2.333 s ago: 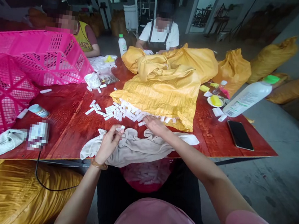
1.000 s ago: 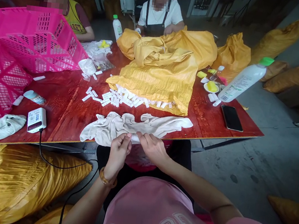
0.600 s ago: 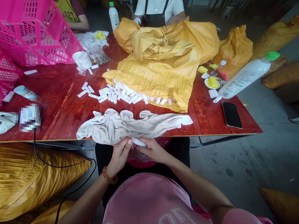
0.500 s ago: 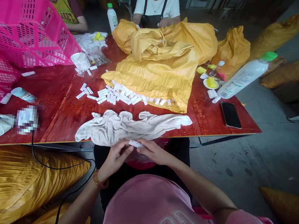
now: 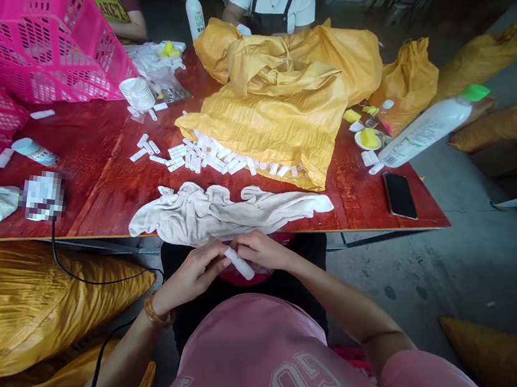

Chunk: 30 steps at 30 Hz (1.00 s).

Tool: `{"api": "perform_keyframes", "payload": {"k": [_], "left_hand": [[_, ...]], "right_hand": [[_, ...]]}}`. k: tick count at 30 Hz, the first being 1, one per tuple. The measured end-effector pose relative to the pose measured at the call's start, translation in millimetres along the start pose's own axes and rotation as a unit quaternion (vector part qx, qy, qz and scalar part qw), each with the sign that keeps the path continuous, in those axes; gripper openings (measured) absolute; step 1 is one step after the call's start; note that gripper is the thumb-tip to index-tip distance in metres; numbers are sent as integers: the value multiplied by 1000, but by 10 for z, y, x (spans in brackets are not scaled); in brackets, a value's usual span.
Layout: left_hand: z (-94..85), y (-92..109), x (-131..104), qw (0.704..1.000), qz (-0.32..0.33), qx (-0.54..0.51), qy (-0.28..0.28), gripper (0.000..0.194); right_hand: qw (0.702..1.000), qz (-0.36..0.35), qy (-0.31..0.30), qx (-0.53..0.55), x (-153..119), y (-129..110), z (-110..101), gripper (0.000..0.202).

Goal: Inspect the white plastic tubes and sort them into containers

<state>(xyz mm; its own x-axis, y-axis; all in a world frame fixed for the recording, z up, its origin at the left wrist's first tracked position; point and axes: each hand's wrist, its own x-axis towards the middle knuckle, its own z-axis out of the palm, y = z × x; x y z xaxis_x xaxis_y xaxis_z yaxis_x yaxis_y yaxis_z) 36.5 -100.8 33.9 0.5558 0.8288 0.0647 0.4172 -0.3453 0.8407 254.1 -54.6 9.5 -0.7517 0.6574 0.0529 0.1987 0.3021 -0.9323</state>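
Over my lap, just off the table's front edge, my left hand (image 5: pixel 194 273) pinches a small white plastic tube (image 5: pixel 239 264) by its upper end. The tube slants down to the right, its lower end free. My right hand (image 5: pixel 261 249) is right beside it with fingers curled; its fingertips are partly hidden behind the tube, and what they grip cannot be made out. A crumpled whitish cloth (image 5: pixel 218 214) lies along the table edge just beyond both hands. Behind the cloth, several similar white tubes (image 5: pixel 192 155) spill from the mouth of a yellow woven sack (image 5: pixel 272 120).
Pink crates (image 5: pixel 61 37) stand on the red table (image 5: pixel 98 155) at left, near a small jar (image 5: pixel 35 151) and a blurred device with a black cable (image 5: pixel 53 231). A bottle (image 5: pixel 429 130) and phone (image 5: pixel 400 195) are at right. Full sacks (image 5: pixel 37 311) fill the lower left. Two people sit opposite.
The white tube has turned from nearly level to slanting down toward me. My right hand's fingers have moved off its right end and curled behind it. The view has shifted slightly.
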Motion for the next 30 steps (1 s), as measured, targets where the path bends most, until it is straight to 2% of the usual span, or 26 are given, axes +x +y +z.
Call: {"api": "perform_keyframes", "payload": {"k": [2, 4, 7, 9, 11, 12, 13, 14, 15, 17, 19, 20, 22, 23, 25, 27, 28, 30], "left_hand": [[6, -19, -1, 1000, 5, 3, 7, 13], [60, -42, -14, 999, 4, 9, 31, 12], [177, -86, -40, 998, 5, 12, 60, 17], [167, -160, -8, 999, 23, 5, 25, 26], [-6, -305, 111, 1000, 27, 4, -11, 27], [-156, -407, 210, 1000, 11, 26, 7, 24], [-337, -527, 335, 998, -17, 53, 43, 21], [-534, -660, 484, 985, -57, 105, 127, 21], [-729, -800, 653, 955, -108, 180, 209, 22], [-1048, -1071, 1028, 926, -145, 227, 266, 23], [-1210, -1288, 1397, 916, -162, 247, 270, 23], [-1230, -1367, 1555, 914, -171, 254, 265, 23], [-1184, -1468, 1779, 908, -195, 267, 257, 22], [-1137, -1497, 1839, 906, -206, 271, 252, 20], [-1038, -1528, 1864, 904, -221, 275, 243, 19], [-965, -1536, 1796, 905, -224, 277, 234, 16], [-943, -1531, 1743, 906, -222, 277, 230, 14], [-926, -1500, 1618, 911, -213, 273, 226, 10]], "right_hand": [[997, 24, 13, 78, -54, 18, 66, 20], [991, 34, -14, 127, -121, 25, 133, 22], [995, 53, -5, 89, -205, 57, 239, 15], [997, 68, 28, 34, -243, 133, 314, 10], [994, 94, 37, -32, -276, 262, 384, 13], [990, 116, 36, -77, -294, 338, 412, 17], [981, 145, 35, -128, -315, 411, 431, 22], [968, 177, 31, -176, -336, 474, 436, 27], [955, 207, 18, -213, -355, 519, 421, 32], [941, 240, -26, -239, -366, 531, 311, 32], [950, 221, -69, -211, -304, 445, 82, 19], [959, 198, -62, -194, -235, 379, -71, 17], [970, 146, 19, -194, -17, 257, -416, 22], [961, 135, 82, -226, 126, 221, -587, 24], [911, 168, 178, -333, 457, 228, -875, 25], [857, 228, 217, -408, 801, 332, -1039, 26], [842, 247, 225, -424, 957, 402, -1070, 29], [829, 267, 233, -432, 1193, 537, -1051, 38]]}}
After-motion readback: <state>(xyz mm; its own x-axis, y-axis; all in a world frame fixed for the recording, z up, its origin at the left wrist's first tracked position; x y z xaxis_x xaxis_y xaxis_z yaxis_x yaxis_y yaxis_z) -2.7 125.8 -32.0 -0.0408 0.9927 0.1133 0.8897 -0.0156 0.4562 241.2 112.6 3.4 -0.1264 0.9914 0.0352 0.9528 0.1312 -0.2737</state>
